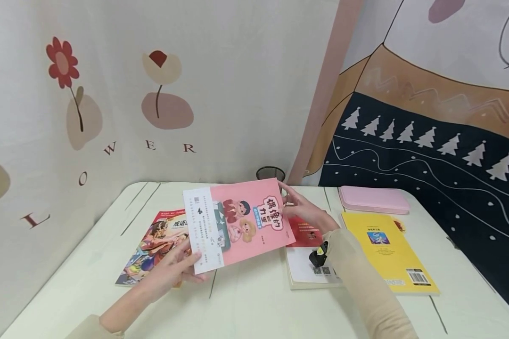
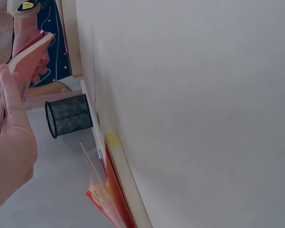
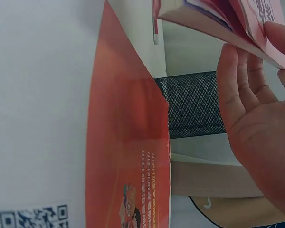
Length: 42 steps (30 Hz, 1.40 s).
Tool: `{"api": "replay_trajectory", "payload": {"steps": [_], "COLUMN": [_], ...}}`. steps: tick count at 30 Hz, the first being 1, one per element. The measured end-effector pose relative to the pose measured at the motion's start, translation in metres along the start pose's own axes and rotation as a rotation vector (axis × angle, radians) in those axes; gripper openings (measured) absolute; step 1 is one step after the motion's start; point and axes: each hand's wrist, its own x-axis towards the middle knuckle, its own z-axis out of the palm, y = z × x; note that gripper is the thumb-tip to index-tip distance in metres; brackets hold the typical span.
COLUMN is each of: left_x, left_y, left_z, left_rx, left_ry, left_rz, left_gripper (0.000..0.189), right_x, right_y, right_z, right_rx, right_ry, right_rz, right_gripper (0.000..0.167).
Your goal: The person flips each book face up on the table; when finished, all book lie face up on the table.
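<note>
over the table, pink book held tilted.
your left hand and right hand pinch opposite ends; likely light, bendy, slick; best gripped through its full thickness.

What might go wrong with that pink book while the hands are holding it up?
The pink book might slip and drop, because the left hand and right hand grip it only near its edges.

It might also bump the black mesh cup, which stands behind it in the head view, and perhaps tip it over.
</note>
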Motion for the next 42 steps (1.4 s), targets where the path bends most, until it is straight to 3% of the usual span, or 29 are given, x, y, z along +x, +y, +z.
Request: {"api": "replay_trajectory", "payload": {"steps": [6, 8, 15, 19, 31, 42], "left_x": [-0.001, 0.0, 0.002, 0.003, -0.001, -0.006], "left_y": [0.001, -0.001, 0.001, 0.002, -0.003, -0.011], "left_z": [-0.001, 0.0, 0.011, 0.01, 0.012, 0.019], "left_rx": [0.017, 0.049, 0.203, 0.216, 0.211, 0.108], "left_ry": [0.052, 0.108, 0.435, 0.499, 0.511, 0.441], "left_rz": [-0.074, -0.094, -0.161, -0.19, -0.272, -0.251], "left_gripper": [0.063, 0.064, 0.043, 0.041, 0.039, 0.032], "right_x": [0.0, 0.003, 0.01, 0.013, 0.03, 0.047], "right_y": [0.0, 0.003, 0.008, 0.004, 0.004, 0.011], "right_z": [0.005, 0.006, 0.014, 0.016, 0.02, 0.026], "right_rx": [0.02, 0.002, -0.038, -0.046, -0.135, -0.225], "right_ry": [0.054, 0.078, 0.129, 0.14, 0.19, 0.19], "right_rz": [0.011, 0.014, 0.076, 0.099, 0.147, 0.126], "right_gripper": [0.068, 0.065, 0.057, 0.053, 0.036, 0.027]}}
